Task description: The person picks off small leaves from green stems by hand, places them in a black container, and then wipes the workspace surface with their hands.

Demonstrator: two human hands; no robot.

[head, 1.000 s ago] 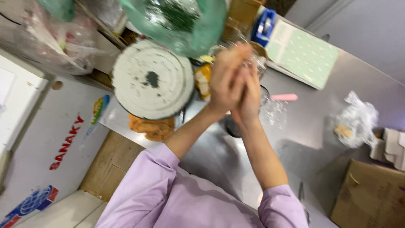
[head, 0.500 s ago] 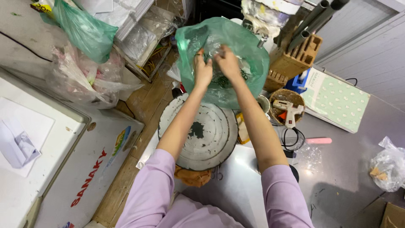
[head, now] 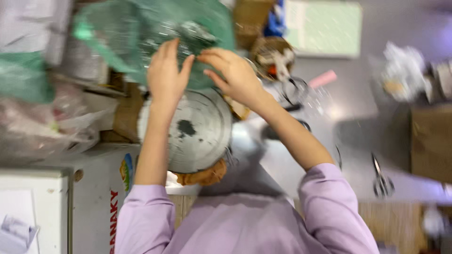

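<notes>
Cluttered counter [head: 358, 136], hands at green bag [head: 141, 42]

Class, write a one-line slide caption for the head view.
Both hands, left and right, reach into a green plastic bag above a round metal lid.

Premises present as a small shop or workshop back area. A steel desk [head: 358, 141] carries scissors [head: 380, 176], a round metal lid [head: 200, 131] and plastic bags [head: 141, 33]. A cardboard box [head: 431, 143] sits right; a white chest freezer [head: 56, 207] stands near left.
</notes>
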